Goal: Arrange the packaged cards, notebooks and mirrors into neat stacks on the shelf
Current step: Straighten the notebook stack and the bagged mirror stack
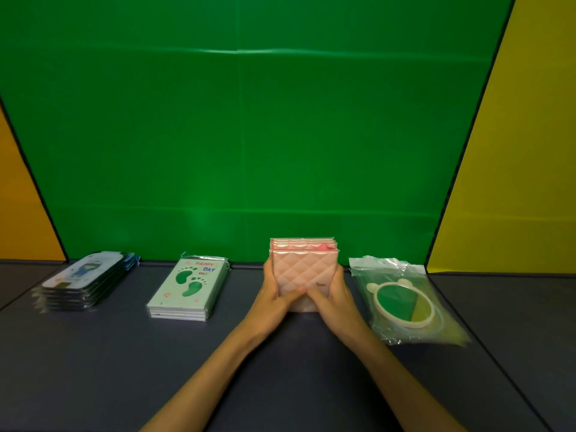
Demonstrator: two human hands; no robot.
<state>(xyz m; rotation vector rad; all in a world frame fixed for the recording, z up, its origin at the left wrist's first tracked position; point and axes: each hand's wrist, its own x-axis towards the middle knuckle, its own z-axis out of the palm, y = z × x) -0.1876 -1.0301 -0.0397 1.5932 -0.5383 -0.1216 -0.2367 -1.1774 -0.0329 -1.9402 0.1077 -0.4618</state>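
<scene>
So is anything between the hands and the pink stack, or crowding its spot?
Nothing visible. The left hand and right hand already grip the pink quilted stack; the footprint notebooks and bagged mirror lie apart on either side.

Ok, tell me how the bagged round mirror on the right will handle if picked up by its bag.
The bagged round mirror probably sags and slides inside its loose, crinkled, glossy plastic. The reflective face looks breakable, so support it flat from underneath.

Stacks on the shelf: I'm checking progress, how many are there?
4: cards far left, notebooks left of centre, pink stack between both hands, bagged mirrors right.
</scene>
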